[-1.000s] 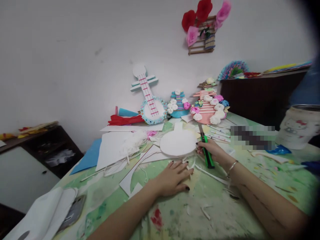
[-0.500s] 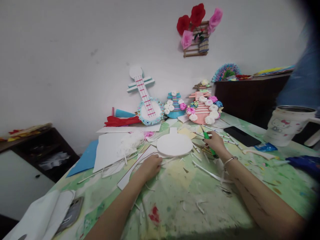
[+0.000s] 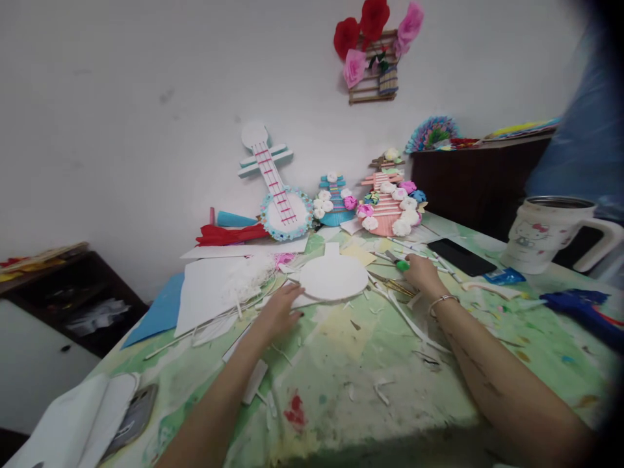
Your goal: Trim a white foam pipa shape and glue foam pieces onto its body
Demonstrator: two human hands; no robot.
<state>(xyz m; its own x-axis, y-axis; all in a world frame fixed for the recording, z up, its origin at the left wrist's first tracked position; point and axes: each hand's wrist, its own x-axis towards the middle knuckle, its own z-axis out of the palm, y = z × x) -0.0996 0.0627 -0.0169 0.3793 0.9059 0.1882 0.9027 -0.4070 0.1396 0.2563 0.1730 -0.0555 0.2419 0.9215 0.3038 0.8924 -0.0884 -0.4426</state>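
Observation:
A white round-bodied cutout with a short neck [image 3: 334,278] lies flat on the table. My left hand [image 3: 281,311] is at its left edge, fingers apart and reaching to the rim; it grips nothing I can see. To the right of the cutout, my right hand [image 3: 423,276] is closed around a green utility knife [image 3: 402,265], its blade end pointing left and away from me. Gold-coloured scissors [image 3: 396,285] lie just left of that hand. Thin white strips [image 3: 409,318] curve across the table below the right hand.
Behind stand a white-and-blue model lute [image 3: 287,214], a blue one [image 3: 335,211] and a pink one [image 3: 387,214]. At right are a black phone [image 3: 462,257], a white mug [image 3: 546,237] and a blue glue gun [image 3: 585,315]. White sheets [image 3: 199,292] lie left.
My left hand has shifted slightly left and its fingers have spread at the cutout's edge. My right hand, with the utility knife, has moved a little away from the cutout. The whole view has shifted slightly.

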